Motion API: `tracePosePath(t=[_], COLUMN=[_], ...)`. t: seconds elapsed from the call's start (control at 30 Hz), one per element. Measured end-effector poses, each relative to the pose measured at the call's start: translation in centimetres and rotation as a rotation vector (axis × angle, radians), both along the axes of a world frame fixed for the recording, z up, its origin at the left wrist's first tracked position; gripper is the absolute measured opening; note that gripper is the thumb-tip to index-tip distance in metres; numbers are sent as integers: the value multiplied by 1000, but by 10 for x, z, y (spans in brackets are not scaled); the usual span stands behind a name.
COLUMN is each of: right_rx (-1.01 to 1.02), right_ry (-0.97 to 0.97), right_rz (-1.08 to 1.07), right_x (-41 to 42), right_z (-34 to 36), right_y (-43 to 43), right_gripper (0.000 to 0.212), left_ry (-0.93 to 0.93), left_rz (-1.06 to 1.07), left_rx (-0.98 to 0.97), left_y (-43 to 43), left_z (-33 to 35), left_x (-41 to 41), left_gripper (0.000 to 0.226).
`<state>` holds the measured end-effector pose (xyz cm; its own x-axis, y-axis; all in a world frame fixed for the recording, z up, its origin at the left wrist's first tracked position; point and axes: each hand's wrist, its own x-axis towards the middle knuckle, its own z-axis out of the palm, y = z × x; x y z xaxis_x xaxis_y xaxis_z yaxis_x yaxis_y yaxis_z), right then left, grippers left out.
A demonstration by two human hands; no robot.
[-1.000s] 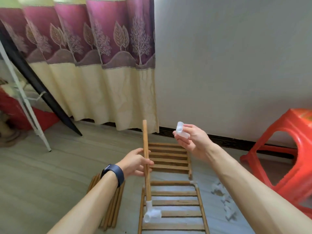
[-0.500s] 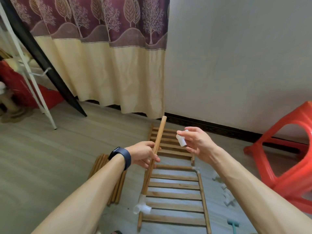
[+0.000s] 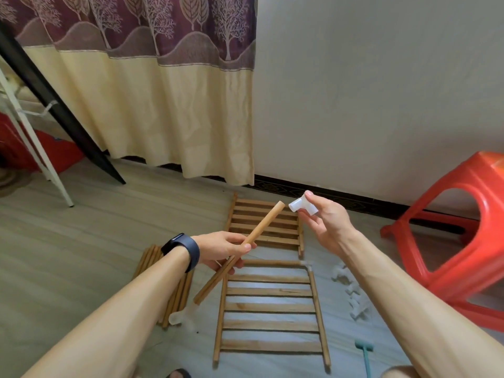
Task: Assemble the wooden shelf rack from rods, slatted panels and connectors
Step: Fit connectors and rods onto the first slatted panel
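Observation:
My left hand (image 3: 222, 248) grips a wooden rod (image 3: 260, 231) near its middle, tilted so its free end points up and right. A white connector (image 3: 182, 315) caps the rod's lower end. My right hand (image 3: 326, 225) pinches a second white connector (image 3: 301, 207) just right of the rod's free tip, a small gap between them. On the floor lie two slatted panels: a near one (image 3: 270, 309) with a white connector at its far right corner, and a far one (image 3: 266, 226). A bundle of spare rods (image 3: 174, 290) lies under my left forearm.
Loose white connectors (image 3: 351, 294) are scattered right of the near panel. A small teal mallet (image 3: 365, 356) lies at the lower right. A red plastic stool (image 3: 461, 227) stands on the right. Curtain (image 3: 163, 105), wall and a white stand (image 3: 35, 148) close off the back and left.
The rod has swung from upright to a slant with its tip to the right. My right hand has turned the connector toward that tip. The view has dipped downward.

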<state>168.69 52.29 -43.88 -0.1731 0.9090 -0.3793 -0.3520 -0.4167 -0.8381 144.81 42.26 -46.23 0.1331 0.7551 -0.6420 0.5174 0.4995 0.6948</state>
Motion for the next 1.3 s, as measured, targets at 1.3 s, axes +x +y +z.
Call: tracePosePath(t=[1.3], right_rx=[122], right_ry=[-524], right_rz=[434], right_x=[0], right_z=[-7], right_y=[-7], right_gripper=[67], left_ry=[-465], left_rz=[754], left_rx=[292], left_y=[9], left_z=[13], left_x=[4], left_gripper=[36])
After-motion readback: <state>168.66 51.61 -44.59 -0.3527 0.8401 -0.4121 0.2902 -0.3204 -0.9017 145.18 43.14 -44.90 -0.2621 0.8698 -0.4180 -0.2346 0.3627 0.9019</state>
